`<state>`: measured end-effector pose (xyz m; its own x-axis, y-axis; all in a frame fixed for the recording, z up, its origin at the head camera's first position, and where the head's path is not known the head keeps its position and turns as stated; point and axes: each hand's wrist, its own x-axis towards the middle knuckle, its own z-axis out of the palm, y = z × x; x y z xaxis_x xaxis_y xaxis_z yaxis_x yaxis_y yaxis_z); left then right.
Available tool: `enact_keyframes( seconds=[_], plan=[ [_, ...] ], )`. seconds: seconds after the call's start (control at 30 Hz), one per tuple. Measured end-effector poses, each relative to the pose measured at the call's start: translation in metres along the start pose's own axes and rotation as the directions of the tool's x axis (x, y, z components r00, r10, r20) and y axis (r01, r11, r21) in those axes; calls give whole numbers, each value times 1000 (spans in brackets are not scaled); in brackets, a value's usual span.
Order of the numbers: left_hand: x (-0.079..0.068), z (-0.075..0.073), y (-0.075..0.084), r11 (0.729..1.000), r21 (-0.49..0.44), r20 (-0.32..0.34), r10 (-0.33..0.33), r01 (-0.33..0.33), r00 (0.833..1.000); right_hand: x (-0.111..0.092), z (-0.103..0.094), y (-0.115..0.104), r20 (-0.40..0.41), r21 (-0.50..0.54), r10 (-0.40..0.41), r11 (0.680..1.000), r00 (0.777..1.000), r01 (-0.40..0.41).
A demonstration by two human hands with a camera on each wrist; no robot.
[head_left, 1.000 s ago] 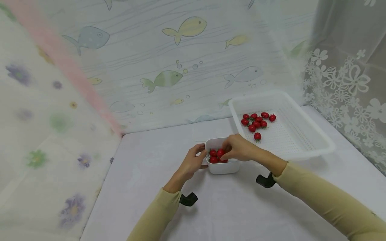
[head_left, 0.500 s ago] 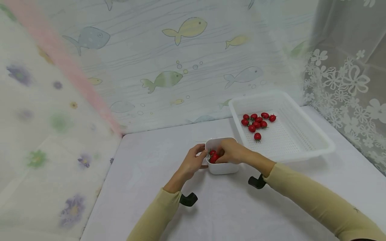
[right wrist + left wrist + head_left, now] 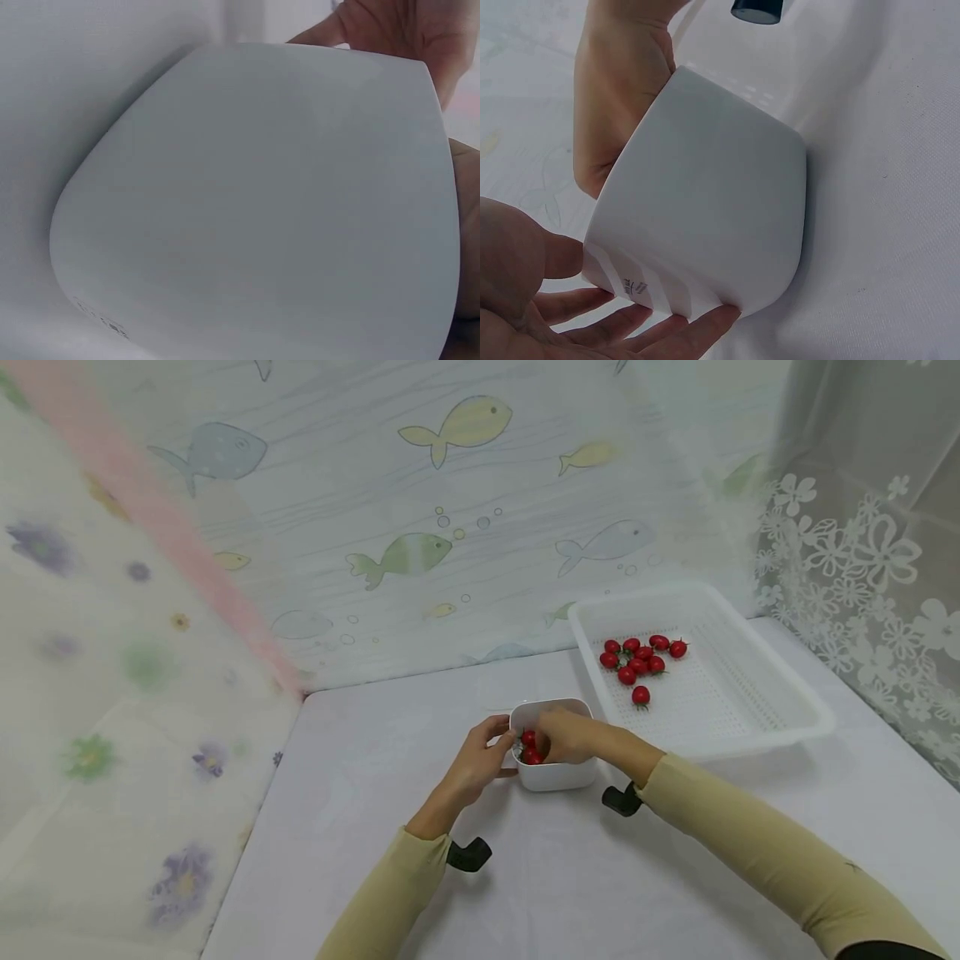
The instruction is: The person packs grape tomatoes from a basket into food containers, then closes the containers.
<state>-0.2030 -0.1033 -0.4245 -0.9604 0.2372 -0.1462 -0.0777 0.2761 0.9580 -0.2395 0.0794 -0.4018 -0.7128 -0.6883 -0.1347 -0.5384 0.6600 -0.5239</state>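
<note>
A small white container (image 3: 557, 778) stands on the table with several red cherry tomatoes (image 3: 530, 748) inside. My left hand (image 3: 472, 762) holds its left side; in the left wrist view the thumb meets the rim and the fingertips (image 3: 724, 319) lie along the wall. From the right, my right hand (image 3: 568, 737) reaches down into the container with bent fingers. The container's wall hides those fingertips in both wrist views, so whether they hold a tomato is not visible. The right wrist view is mostly filled by the container's outer wall (image 3: 255, 202).
Behind and to the right is a white perforated plastic basket (image 3: 783, 739). Several more cherry tomatoes (image 3: 637, 666) lie in its left part, one set apart toward the front. A white cloth (image 3: 375, 760) covers the table, and printed curtains hang behind and at the sides.
My right hand has moved a little left and deeper into the container, covering more of the tomatoes there. The left hand keeps its place, and the basket's tomatoes have not moved.
</note>
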Motion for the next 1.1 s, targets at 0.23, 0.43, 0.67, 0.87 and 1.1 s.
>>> enact_keyframes(
  seconds=[0.23, 0.43, 0.67, 0.87, 1.1],
  plan=[
    [0, -1, -1, 1000, -9, 14, 5, -4, 1000, 2, 1, 0, 33, -13, 43, 999, 999, -43],
    [0, -2, 0, 999, -51, 43, 0, 2, 999, 1, 1, 0, 15, -2, 3, 1000, 1000, -3],
    [0, -2, -1, 999, -44, 30, 10, -9, 999, -2, -2, -1, -14, 28, -40, 999, 999, 41],
    [-2, -1, -1, 1000, -26, 21, 6, -5, 1000, -11, -8, -4, -42, 22, -80, 996, 996, 81],
    [-2, -2, 1, 1000, -15, 18, 14, -14, 1000, -31, -19, -8, -69, 92, -133, 986, 989, 139]
  ],
)
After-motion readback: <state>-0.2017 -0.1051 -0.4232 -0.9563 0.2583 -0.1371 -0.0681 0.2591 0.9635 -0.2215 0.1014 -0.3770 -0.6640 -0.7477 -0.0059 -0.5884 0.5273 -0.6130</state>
